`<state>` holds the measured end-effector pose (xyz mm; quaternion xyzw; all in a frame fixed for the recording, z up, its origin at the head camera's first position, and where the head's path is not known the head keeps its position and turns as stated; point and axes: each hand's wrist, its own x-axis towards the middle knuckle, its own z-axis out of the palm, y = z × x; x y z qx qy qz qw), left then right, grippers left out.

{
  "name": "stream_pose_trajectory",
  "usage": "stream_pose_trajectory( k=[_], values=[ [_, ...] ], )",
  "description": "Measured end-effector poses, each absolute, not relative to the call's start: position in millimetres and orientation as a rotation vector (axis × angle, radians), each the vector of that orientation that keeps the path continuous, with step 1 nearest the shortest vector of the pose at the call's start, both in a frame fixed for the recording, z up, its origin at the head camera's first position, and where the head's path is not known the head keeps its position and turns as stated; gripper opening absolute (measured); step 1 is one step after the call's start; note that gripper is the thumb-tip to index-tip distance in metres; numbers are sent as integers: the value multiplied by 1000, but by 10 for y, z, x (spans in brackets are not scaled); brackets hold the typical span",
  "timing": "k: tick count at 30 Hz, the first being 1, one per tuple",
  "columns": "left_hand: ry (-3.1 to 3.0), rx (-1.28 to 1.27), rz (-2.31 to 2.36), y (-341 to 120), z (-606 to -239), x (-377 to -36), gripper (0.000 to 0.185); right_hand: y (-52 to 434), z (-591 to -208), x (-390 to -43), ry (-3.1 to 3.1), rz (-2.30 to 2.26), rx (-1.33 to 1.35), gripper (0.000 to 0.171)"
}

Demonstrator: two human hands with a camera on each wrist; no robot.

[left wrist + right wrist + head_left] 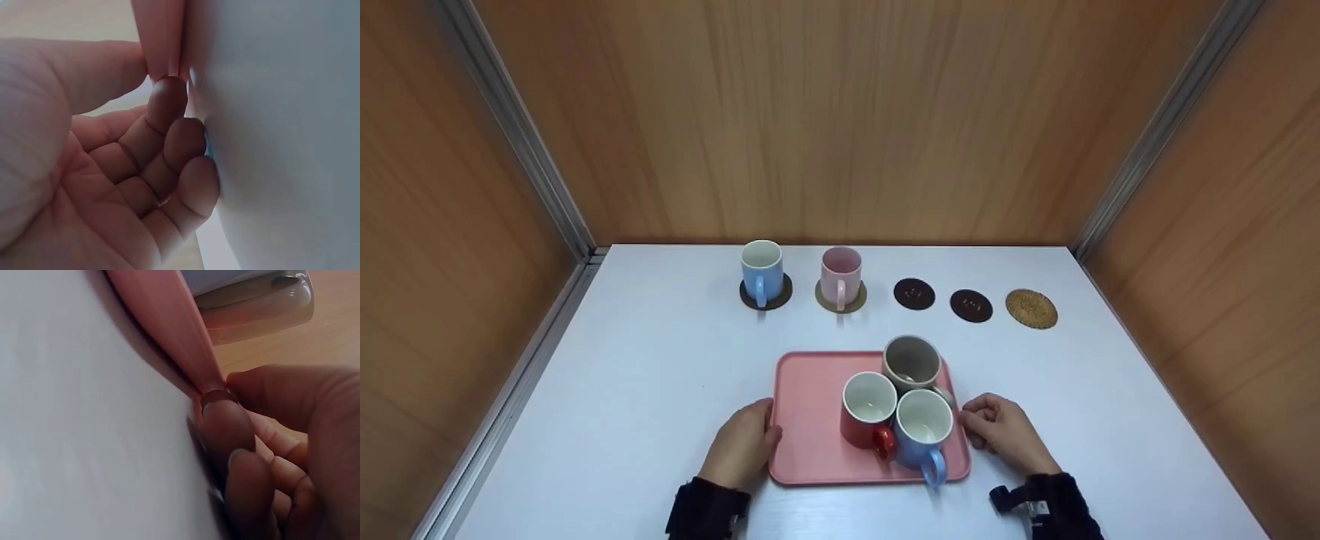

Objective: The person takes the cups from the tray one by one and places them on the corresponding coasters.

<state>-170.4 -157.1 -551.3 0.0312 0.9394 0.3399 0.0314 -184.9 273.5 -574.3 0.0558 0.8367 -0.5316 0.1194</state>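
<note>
A pink tray point(810, 420) sits at the front middle of the white table. My left hand point(743, 444) pinches its left edge, thumb over the rim and fingers curled beneath, as the left wrist view shows. At the right edge, my right hand point(1006, 433) pinches the rim between thumb and fingertips; the tray edge point(174, 332) runs into that grip. Three mugs stand grouped on the tray's right half: a red mug point(859, 429), a light blue mug point(913, 448) and a grey-beige mug point(891, 375) behind them. The blue mug's handle points toward me.
Along the back, another blue mug point(761, 271) stands on a dark coaster point(785, 295), and a pink mug point(832, 281) on an olive coaster point(853, 304). To their right lie two dark coasters point(914, 294) and a woven tan coaster point(1031, 309). Wooden walls point(840, 120) enclose the table.
</note>
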Motion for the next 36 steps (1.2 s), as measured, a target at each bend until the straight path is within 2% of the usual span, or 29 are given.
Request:
stream_pose_trajectory(
  k=[6, 11, 17, 30, 36],
  values=[
    [2878, 119, 1086, -1592, -5516, -1699, 33, 2722, -5678, -1843, 2443, -1509, 187, 38],
    [2860, 121, 1102, -1605, -5529, -1681, 40, 2624, -5572, -1790, 2520, -1454, 208, 32],
    [2847, 104, 1094, -1602, -5505, -1690, 42, 2471, -5476, -1697, 2580, -1463, -6, 27],
    [2815, 60, 1109, -1609, -5474, -1697, 45, 2393, -5546, -1657, 2481, -1676, -140, 33],
    [2814, 63, 1117, -1600, -5499, -1705, 44, 2429, -5602, -1643, 2345, -1744, -87, 40]
  ],
)
